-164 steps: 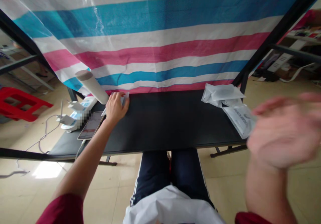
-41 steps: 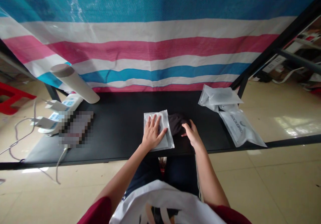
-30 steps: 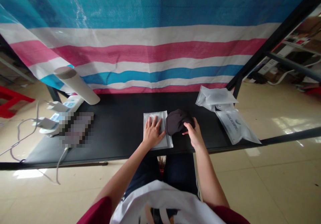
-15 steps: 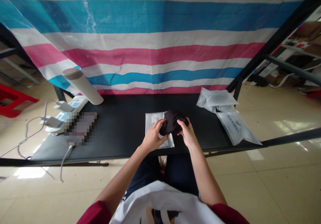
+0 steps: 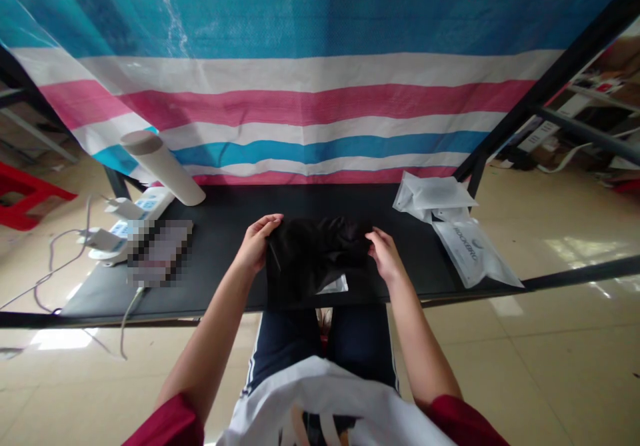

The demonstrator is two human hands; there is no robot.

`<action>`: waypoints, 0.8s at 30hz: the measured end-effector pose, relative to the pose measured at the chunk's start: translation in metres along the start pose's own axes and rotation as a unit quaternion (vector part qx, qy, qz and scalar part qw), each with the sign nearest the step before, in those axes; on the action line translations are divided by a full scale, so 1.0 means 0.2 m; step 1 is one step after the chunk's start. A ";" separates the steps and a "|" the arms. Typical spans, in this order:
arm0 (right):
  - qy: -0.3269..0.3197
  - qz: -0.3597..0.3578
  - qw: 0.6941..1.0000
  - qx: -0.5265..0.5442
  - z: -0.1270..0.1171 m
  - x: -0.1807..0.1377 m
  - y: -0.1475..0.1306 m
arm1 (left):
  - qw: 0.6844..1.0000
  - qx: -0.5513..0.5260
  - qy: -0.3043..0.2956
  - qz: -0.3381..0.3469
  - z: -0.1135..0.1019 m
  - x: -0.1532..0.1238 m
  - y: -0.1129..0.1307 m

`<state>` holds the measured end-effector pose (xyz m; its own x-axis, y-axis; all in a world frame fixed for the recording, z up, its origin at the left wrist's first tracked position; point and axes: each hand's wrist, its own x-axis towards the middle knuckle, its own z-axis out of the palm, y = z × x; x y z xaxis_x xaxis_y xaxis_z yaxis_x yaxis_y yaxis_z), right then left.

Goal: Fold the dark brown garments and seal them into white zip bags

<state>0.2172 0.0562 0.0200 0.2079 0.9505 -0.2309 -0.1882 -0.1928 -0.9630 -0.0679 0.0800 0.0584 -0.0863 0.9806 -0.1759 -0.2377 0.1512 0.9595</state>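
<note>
Just below the frame's centre, your left hand (image 5: 254, 245) and right hand (image 5: 384, 253) pinch opposite sides of the black cloth (image 5: 305, 254) between thumb and fingers, presumably to hold it spread out, partly hiding the pale packet (image 5: 337, 286) beneath.

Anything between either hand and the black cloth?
Nothing visible: the left hand and right hand already grip the black cloth at opposite sides. A translucent bag shows only at the cloth's near edge, not between it and either hand; the cloth hides the rest.
</note>
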 end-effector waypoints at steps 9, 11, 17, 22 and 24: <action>-0.022 -0.003 0.993 -0.119 -0.08 0.09 0.12 | 0.959 0.262 0.085 0.070 -0.18 0.09 -0.23; -0.046 -0.061 0.983 -0.168 -0.09 0.08 0.14 | 0.919 0.364 0.004 0.154 -0.21 0.05 -0.23; -0.079 -0.206 0.923 -0.316 -0.03 0.06 0.15 | 0.760 0.584 -0.140 0.247 -0.26 -0.06 -0.19; -0.057 -0.227 0.909 -0.345 0.02 0.04 0.12 | 0.737 0.596 -0.140 0.286 -0.08 -0.10 -0.14; -0.098 -0.209 0.913 -0.336 0.03 0.00 0.11 | 0.734 0.582 -0.163 0.310 0.05 -0.10 -0.12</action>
<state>0.2064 0.0529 0.0001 -0.0619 0.9879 0.1419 0.5141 0.1534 -0.8439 -0.0513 0.0585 0.0412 0.4520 0.8551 0.2537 0.7531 -0.5183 0.4052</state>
